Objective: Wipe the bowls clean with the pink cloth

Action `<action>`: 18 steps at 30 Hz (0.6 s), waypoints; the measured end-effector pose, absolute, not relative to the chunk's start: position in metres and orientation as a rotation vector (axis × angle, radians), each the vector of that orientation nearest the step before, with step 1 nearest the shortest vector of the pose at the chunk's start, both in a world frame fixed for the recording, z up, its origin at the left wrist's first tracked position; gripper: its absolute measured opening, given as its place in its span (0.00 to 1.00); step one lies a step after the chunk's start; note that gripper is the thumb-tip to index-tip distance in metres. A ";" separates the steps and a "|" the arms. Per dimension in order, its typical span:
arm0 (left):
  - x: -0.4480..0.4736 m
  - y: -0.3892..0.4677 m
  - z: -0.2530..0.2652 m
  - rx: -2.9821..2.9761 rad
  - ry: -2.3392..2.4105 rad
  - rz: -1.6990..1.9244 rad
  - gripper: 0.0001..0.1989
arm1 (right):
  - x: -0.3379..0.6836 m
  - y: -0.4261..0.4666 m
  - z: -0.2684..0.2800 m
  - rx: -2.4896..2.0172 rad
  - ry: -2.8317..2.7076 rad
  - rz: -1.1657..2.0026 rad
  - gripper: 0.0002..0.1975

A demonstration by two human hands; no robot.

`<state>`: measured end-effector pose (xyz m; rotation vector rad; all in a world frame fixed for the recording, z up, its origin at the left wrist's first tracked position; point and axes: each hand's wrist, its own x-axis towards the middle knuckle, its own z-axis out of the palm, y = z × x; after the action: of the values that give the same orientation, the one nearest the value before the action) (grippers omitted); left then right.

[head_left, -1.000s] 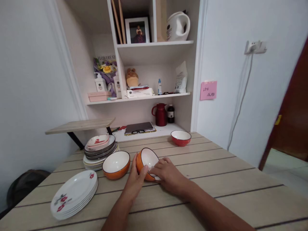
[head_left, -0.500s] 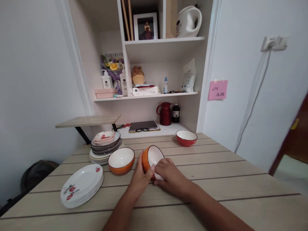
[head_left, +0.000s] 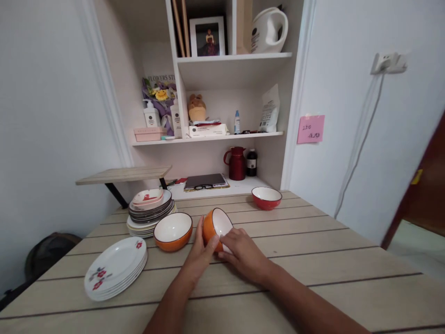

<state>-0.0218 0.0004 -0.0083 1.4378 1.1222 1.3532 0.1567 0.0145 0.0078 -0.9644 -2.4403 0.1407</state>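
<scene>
An orange bowl (head_left: 209,228) with a white inside and dark rim is tilted on its side in front of me, its opening facing right. My left hand (head_left: 201,250) clasps its outer left side, thumb near the rim. Curled over the lower right rim, my right hand (head_left: 242,253) has its fingers at the white inside and its thumb below. A bit of white shows under these fingers; whether it is the bowl or a cloth, I cannot tell. Just left of my hands stands a second orange bowl (head_left: 174,226), upright. A red bowl (head_left: 266,198) sits farther back, to the right.
White flowered plates (head_left: 116,266) are stacked at the front left. Behind them rises a mixed stack of plates (head_left: 149,215) topped by small dishes. A low wooden stand (head_left: 123,175) is at the back left. A laptop (head_left: 205,181) and red jug (head_left: 237,164) occupy the bottom shelf.
The held bowl has turned slightly within my hands, and my right hand has shifted a little along its rim. The whole view has moved slightly; the other dishes stay in place.
</scene>
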 end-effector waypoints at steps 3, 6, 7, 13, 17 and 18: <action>-0.019 0.001 -0.011 1.438 1.037 1.313 0.54 | 0.153 0.013 0.006 -0.944 -2.326 0.194 0.14; -0.016 0.001 -0.010 1.396 1.017 1.330 0.52 | 0.154 0.013 0.005 -0.872 -2.331 0.245 0.12; -0.016 0.000 -0.009 1.384 1.017 1.337 0.51 | 0.154 0.013 0.005 -0.859 -2.342 0.257 0.11; -0.018 0.002 -0.009 1.351 1.068 1.355 0.49 | 0.156 0.016 0.005 -0.913 -2.415 0.261 0.07; -0.018 0.005 -0.012 1.346 1.076 1.403 0.44 | 0.169 0.024 0.006 -0.945 -2.542 0.200 0.14; -0.018 0.006 -0.013 1.346 1.073 1.414 0.42 | 0.172 0.026 0.006 -0.956 -2.563 0.170 0.17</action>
<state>-0.0183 0.0060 -0.0125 1.3461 1.0731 1.4141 0.1721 0.0258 0.0063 -0.9564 -2.5629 0.1696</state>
